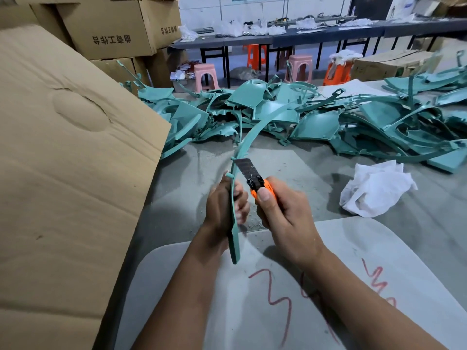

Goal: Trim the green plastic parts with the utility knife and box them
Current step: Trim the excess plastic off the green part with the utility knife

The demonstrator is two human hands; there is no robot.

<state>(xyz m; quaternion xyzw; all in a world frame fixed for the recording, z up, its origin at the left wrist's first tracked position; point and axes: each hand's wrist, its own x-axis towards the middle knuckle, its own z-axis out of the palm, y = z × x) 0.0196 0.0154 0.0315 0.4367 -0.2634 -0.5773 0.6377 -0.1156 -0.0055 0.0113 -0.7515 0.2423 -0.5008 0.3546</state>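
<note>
The left hand [222, 205] is gripping the lower portion of one long curved green part [249, 137], fingers curled round the strip, and is holding it upright over the near centre of the grey table [290, 157]. The right hand [283, 210] is gripping the orange utility knife [255, 180], thumb pressing on the handle. The dark blade is extended and is lying against the right edge of the strip, just above the left hand. A small peg is projecting from the strip's left edge near the blade.

Progress, as a judgement: trimming is under way on this one part, and boxing of it is not yet begun. A large pile of green parts [316, 117] is lying across the far half of the table, from centre to far right; these are presumably waiting to be trimmed. The large cardboard box [63, 160] is standing at the near left, its flap leaning toward the table; its interior is hidden, so the number boxed cannot be told. Most of the task is judged to be outstanding.

Count:
- Green part in hand: one.
- Green parts in pile: too many and too tangled to count.
- Utility knife: one.
- Crumpled white bag [374, 190], right of the hands: one.
- Pale mat [379, 248] with red marks, nearest the person: one.
- Pink stools [206, 77] at the far side: two.
</note>
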